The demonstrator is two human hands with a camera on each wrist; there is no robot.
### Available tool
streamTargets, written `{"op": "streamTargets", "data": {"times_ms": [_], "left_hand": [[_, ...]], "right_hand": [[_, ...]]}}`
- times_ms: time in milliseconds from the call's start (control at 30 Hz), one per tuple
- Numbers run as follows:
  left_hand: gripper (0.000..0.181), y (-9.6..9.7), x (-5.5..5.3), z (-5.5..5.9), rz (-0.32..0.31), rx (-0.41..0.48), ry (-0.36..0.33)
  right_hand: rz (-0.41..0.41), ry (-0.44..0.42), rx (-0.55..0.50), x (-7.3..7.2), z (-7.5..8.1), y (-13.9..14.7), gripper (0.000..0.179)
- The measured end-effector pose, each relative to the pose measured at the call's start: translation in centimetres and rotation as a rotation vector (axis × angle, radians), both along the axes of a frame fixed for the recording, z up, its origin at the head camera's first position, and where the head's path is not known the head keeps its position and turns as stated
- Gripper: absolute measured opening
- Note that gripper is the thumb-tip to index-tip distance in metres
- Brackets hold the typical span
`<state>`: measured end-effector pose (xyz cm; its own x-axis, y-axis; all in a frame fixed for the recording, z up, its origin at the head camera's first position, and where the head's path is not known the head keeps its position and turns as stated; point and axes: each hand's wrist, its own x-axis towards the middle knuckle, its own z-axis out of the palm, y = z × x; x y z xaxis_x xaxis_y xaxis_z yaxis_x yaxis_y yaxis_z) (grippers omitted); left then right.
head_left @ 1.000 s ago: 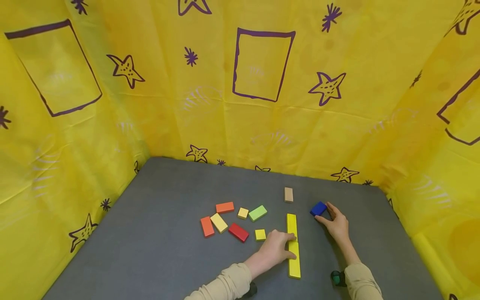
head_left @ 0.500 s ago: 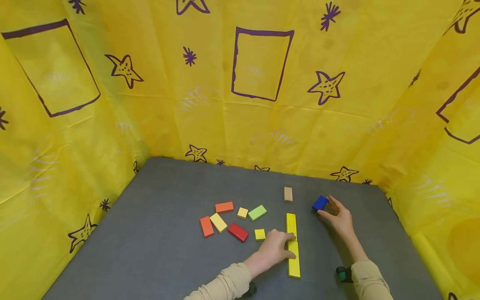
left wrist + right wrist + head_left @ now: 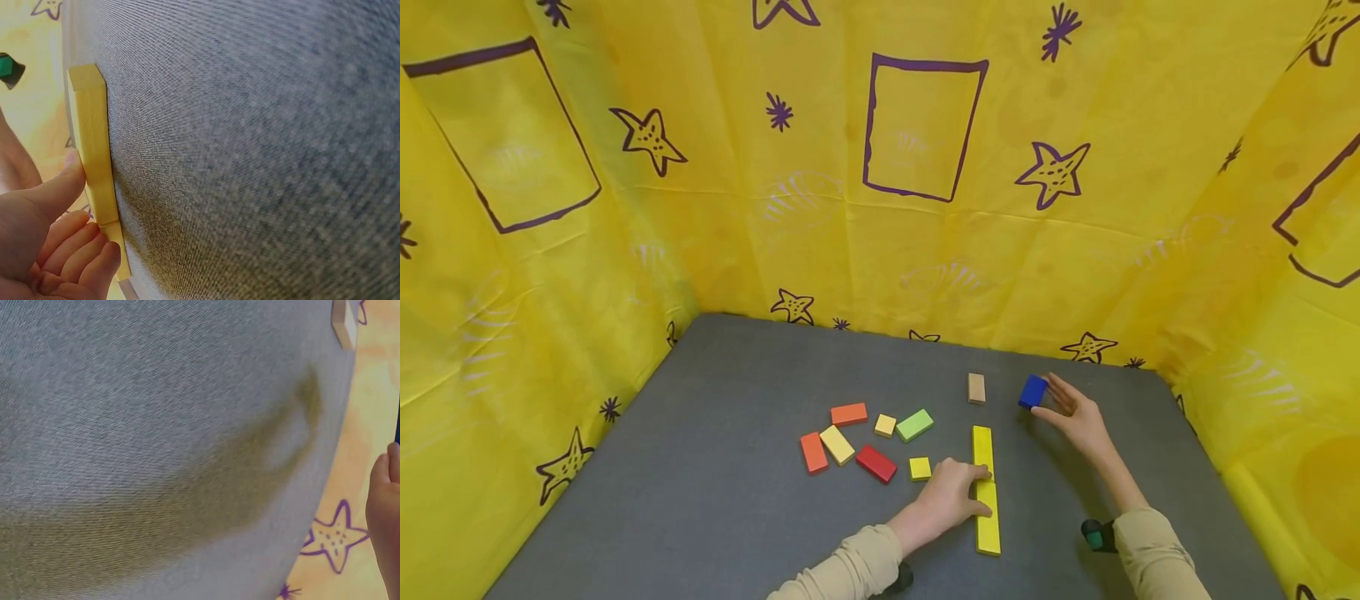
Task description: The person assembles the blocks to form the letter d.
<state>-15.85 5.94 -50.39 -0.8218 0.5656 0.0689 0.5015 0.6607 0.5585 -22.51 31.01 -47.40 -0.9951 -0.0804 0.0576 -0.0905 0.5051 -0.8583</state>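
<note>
My right hand (image 3: 1078, 421) pinches a blue block (image 3: 1033, 391) between thumb and fingers, raised off the table with a shadow below. In the right wrist view, only part of that hand (image 3: 384, 512) and a sliver of blue show at the right edge. My left hand (image 3: 947, 496) touches two long yellow blocks that lie end to end. Its thumb is on the near yellow block (image 3: 988, 533), its forefinger on the far yellow block (image 3: 982, 446). In the left wrist view, the thumb lies along the near block (image 3: 94, 137), and the other fingers bend close to the joint.
A natural wood block (image 3: 976, 388) lies beyond the yellow row. Left of the row are a small yellow block (image 3: 920, 469), a red block (image 3: 877, 464), a green block (image 3: 915, 426), and several orange and pale yellow ones. Yellow patterned cloth (image 3: 850, 250) walls the grey table (image 3: 700, 517).
My right hand has lifted the blue block from the table and carried it away from me, toward the back. My left hand stays on the yellow blocks.
</note>
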Motion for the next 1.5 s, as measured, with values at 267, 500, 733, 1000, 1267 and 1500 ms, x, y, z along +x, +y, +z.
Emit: {"op": "streamTargets", "data": {"times_ms": [267,500,733,1000,1267,1500], "left_hand": [[0.044,0.0,0.0,-0.1,0.003,-0.013,0.015],[0.044,0.0,-0.1,-0.1,0.010,-0.020,-0.015],[0.044,0.0,-0.1,-0.2,0.012,-0.026,-0.026],[0.043,0.1,-0.2,-0.4,0.003,-0.019,-0.011],[0.044,0.1,-0.1,-0.3,0.002,-0.007,-0.025],[0.043,0.0,0.0,-0.2,-0.001,-0.016,0.015]], "right_hand": [[0.083,-0.008,-0.034,-0.5,0.9,-1.6,0.078],[0.131,-0.025,-0.089,-0.9,0.8,-2.4,0.078],[0.163,-0.039,-0.116,-1.2,-0.1,-3.3,0.078],[0.184,-0.045,-0.105,-1.4,-1.6,-4.0,0.076],[0.218,-0.061,-0.113,-1.3,-2.3,-4.5,0.074],[0.232,-0.088,-0.098,-1.3,-2.6,-4.7,0.073]]}}
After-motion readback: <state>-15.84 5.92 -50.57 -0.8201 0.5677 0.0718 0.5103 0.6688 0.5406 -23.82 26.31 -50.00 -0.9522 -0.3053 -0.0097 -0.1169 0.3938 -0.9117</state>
